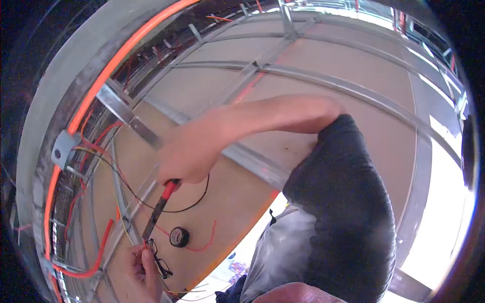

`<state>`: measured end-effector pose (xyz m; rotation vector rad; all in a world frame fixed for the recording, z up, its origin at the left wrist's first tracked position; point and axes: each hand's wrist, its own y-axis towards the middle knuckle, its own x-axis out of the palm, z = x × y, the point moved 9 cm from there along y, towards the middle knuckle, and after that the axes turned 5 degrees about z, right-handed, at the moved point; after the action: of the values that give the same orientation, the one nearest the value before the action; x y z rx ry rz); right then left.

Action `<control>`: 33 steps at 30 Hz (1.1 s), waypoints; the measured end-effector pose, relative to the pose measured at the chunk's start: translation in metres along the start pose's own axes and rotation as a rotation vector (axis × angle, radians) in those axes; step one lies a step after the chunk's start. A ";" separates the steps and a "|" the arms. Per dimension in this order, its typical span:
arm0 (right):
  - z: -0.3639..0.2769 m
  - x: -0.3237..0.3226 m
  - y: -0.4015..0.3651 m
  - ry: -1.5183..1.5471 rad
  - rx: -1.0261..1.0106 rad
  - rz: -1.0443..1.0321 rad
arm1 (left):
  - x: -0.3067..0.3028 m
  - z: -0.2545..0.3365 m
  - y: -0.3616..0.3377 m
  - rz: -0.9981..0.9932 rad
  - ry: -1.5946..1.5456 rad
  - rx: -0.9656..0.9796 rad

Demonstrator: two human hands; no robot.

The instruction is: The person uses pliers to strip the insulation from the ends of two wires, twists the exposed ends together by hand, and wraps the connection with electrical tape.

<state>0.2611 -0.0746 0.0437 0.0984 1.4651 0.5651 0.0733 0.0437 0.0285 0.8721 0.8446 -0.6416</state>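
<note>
My right hand [187, 156], blurred, reaches across from a dark sleeve and is closed round a tool with a red handle and a long dark shaft [157, 214]. The shaft points down toward my left hand [144, 270]. There the thumb and fingers pinch together at the tool's tip; what they hold is too small to make out. Thin black loops [162, 267], perhaps wire or glasses, hang beside the left thumb. A roll of black tape [179, 236] is right of the shaft, with a thin red wire [209, 240] near it.
An orange conduit [113, 63] curves along the left through a grey junction box [64, 150], from which thin wires trail. Metal framing channels [343, 86] cross the large board [353, 60]. A red corrugated tube [103, 247] bends at lower left.
</note>
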 end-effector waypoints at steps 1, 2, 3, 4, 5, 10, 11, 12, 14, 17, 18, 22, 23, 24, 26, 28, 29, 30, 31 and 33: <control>0.001 -0.003 0.005 -0.040 0.030 -0.021 | -0.002 -0.004 0.002 -0.018 -0.167 -0.057; 0.002 -0.006 0.007 -0.083 0.053 -0.046 | -0.003 -0.007 0.003 -0.029 -0.336 -0.119; -0.004 0.023 -0.038 -0.042 0.051 -0.173 | 0.054 0.004 -0.031 -0.077 -0.436 -0.195; -0.005 0.025 -0.042 -0.020 0.036 -0.163 | 0.062 0.012 -0.038 -0.146 -0.494 -0.193; -0.006 0.024 -0.042 0.007 0.027 -0.122 | 0.062 0.020 -0.038 -0.215 -0.522 -0.181; -0.005 0.051 -0.062 0.191 0.060 -0.387 | 0.074 0.004 -0.047 -0.122 -0.215 -0.050; -0.001 0.063 -0.069 0.309 0.046 -0.404 | 0.074 0.003 -0.055 -0.153 -0.265 -0.007; -0.010 0.071 -0.073 0.421 -0.096 -0.448 | 0.073 0.012 -0.061 -0.223 -0.212 0.064; -0.024 0.062 -0.091 0.537 0.023 -0.583 | 0.060 0.025 -0.066 -0.247 -0.131 0.053; -0.033 0.057 -0.096 0.731 -0.017 -0.642 | 0.053 0.072 -0.075 -0.282 -0.134 0.553; -0.038 0.050 -0.095 0.834 -0.035 -0.639 | 0.049 0.077 -0.081 -0.268 -0.123 0.619; -0.046 0.064 -0.090 0.927 -0.003 -0.837 | 0.044 0.075 -0.098 -0.158 -0.097 0.760; -0.048 0.065 -0.090 0.945 -0.004 -0.894 | 0.042 0.077 -0.101 -0.145 -0.072 0.789; -0.051 0.066 -0.091 0.960 -0.001 -0.951 | 0.040 0.076 -0.101 -0.134 -0.064 0.775; -0.052 0.071 -0.091 0.972 -0.008 -0.987 | 0.043 0.077 -0.108 -0.163 0.043 0.815; -0.054 0.076 -0.092 0.984 -0.007 -1.022 | 0.042 0.077 -0.107 -0.137 0.052 0.837; -0.055 0.076 -0.092 1.036 0.025 -1.037 | 0.041 0.079 -0.108 -0.121 0.054 0.871; -0.054 0.078 -0.093 1.088 0.064 -1.051 | 0.043 0.077 -0.109 -0.143 0.079 0.866; -0.053 0.079 -0.096 1.080 0.048 -1.067 | 0.044 0.077 -0.108 -0.132 0.082 0.848; -0.051 0.084 -0.099 1.060 0.065 -1.085 | 0.047 0.078 -0.110 -0.116 0.121 0.882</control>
<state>0.2424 -0.1388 -0.0783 -1.0349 2.2263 -0.4232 0.0413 -0.0849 -0.0249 1.6743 0.7123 -1.1022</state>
